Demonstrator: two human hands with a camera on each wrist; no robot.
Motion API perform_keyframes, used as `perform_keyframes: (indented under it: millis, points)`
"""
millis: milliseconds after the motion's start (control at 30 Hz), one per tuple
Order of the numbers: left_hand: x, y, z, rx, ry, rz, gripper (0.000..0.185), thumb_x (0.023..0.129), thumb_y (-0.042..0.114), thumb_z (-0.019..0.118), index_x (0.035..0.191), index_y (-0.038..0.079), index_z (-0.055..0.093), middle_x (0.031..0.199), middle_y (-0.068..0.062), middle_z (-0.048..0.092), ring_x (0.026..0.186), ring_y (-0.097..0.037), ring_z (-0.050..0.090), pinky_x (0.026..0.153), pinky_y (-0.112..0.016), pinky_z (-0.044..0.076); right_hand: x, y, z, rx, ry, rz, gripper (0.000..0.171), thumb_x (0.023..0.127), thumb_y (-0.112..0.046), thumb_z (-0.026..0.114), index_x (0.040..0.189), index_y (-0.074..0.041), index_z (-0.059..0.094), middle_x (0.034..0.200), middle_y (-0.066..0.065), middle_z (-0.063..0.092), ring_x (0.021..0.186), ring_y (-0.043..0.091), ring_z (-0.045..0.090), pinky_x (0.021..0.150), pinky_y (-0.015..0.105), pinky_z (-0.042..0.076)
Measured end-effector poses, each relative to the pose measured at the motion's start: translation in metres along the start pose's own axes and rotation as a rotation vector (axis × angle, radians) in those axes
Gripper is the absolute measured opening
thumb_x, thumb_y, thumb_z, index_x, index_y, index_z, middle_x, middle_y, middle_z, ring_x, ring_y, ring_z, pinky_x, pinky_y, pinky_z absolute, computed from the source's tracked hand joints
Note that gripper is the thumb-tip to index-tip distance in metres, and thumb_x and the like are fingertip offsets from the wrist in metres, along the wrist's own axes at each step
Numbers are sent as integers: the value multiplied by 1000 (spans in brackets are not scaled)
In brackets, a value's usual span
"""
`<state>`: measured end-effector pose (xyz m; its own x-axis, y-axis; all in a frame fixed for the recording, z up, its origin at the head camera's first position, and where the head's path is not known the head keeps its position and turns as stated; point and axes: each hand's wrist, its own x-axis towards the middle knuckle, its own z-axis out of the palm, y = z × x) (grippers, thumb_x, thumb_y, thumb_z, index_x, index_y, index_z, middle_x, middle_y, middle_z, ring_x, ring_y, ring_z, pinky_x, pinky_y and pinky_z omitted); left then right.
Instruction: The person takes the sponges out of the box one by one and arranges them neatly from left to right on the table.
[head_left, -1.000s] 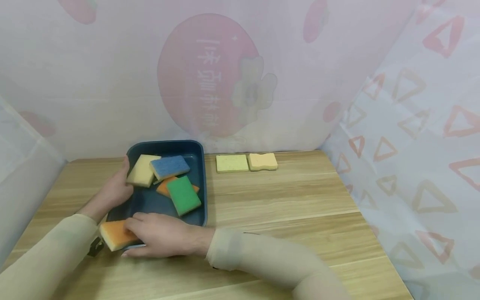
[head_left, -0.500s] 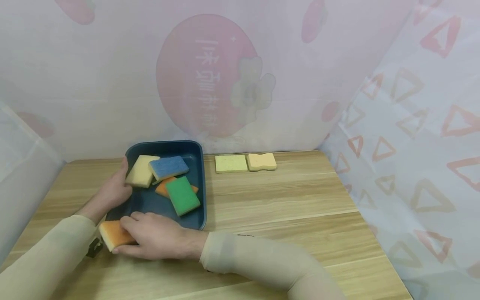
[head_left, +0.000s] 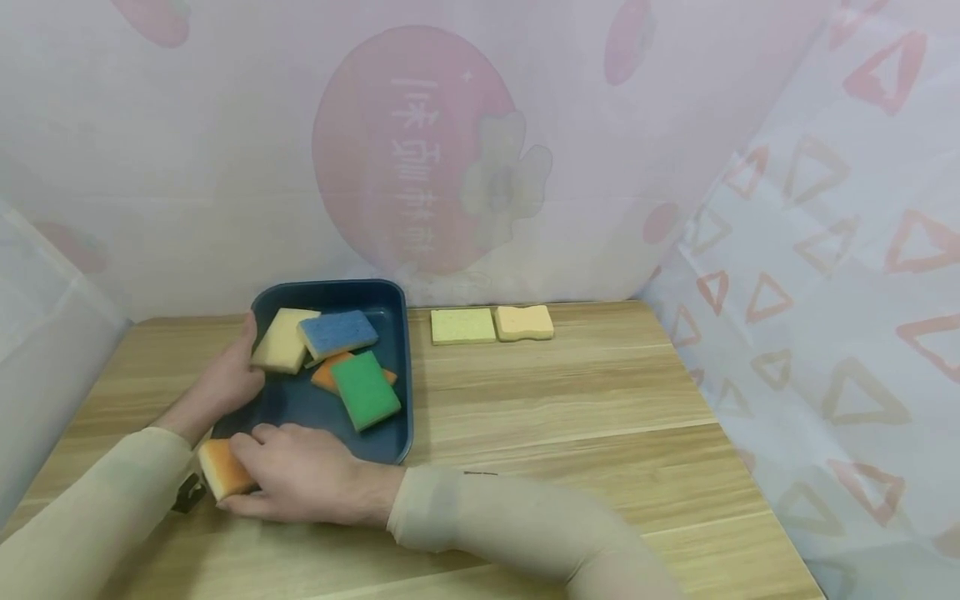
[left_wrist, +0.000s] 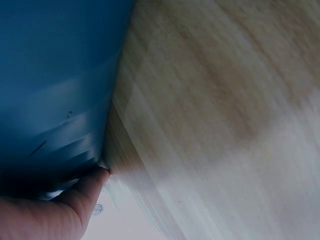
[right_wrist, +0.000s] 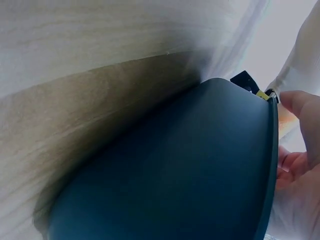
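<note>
Head view shows one wooden table with one dark blue tray standing on its left half. Four sponges lie inside the tray: one pale yellow sponge at the far left, one blue sponge overlapping it, one orange sponge mostly covered, and one green sponge lying across that. Two more sponges rest side by side on the table to the right of the tray, touching each other: one light green sponge and one yellow-orange sponge. A seventh, the orange-and-white sponge, sits at the tray's near left corner, where the right hand has its fingers curled over it and its thumb beneath, gripping it. The left hand clasps the tray's left rim, fingers curled round the edge beside the pale yellow sponge. Both wrist views show only the tray's blue wall close up, a fingertip and the table
</note>
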<state>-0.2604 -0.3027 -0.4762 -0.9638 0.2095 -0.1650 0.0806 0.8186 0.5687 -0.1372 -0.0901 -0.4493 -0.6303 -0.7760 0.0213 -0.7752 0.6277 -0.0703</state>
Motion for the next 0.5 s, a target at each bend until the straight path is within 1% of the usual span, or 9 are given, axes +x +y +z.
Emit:
perform_keyframes:
  millis: [100, 167, 233, 367, 433, 500]
  points:
    - [0, 0, 0, -3, -1, 2, 104, 101, -4, 49, 177, -13, -22, 176, -59, 14, 117, -58, 53, 88, -54, 51, 1, 1, 1, 29, -18, 12, 53, 112, -71, 63, 149, -34, 64, 115, -22, 64, 88, -7, 56, 68, 13, 49]
    - [0, 1, 0, -11, -2, 0, 104, 101, -4, 48, 177, -12, -23, 177, -58, 12, 118, -59, 53, 89, -56, 51, 0, 3, 1, 41, -14, 8, 50, 112, -67, 65, 148, -33, 64, 115, -22, 63, 89, -8, 56, 68, 12, 49]
    - [0, 0, 0, -15, -3, 2, 103, 101, -5, 48, 176, -13, -23, 177, -58, 11, 121, -59, 52, 92, -59, 51, -1, 5, 0, 58, -3, 2, 46, 111, -63, 67, 145, -32, 65, 111, -22, 62, 88, -8, 55, 68, 11, 48]
    - [0, 0, 0, -26, -4, 3, 104, 101, -5, 47, 176, -12, -23, 178, -57, 8, 132, -63, 49, 101, -67, 49, -5, 11, -1, 100, 21, -14, 35, 111, -55, 69, 134, -30, 65, 103, -21, 57, 83, -8, 53, 67, 9, 44]
    - [0, 0, 0, -25, -4, 2, 104, 101, -4, 48, 176, -12, -23, 177, -57, 8, 134, -63, 49, 102, -68, 49, -8, 15, -2, 123, 29, -18, 31, 111, -52, 70, 129, -28, 64, 101, -21, 55, 82, -7, 53, 66, 9, 43]
    - [0, 0, 1, -25, -2, -1, 104, 100, -5, 48, 176, -12, -23, 177, -58, 10, 133, -63, 50, 100, -66, 51, -9, 19, -4, 147, 30, -17, 29, 110, -51, 71, 126, -28, 63, 99, -21, 54, 82, -7, 53, 67, 8, 43]
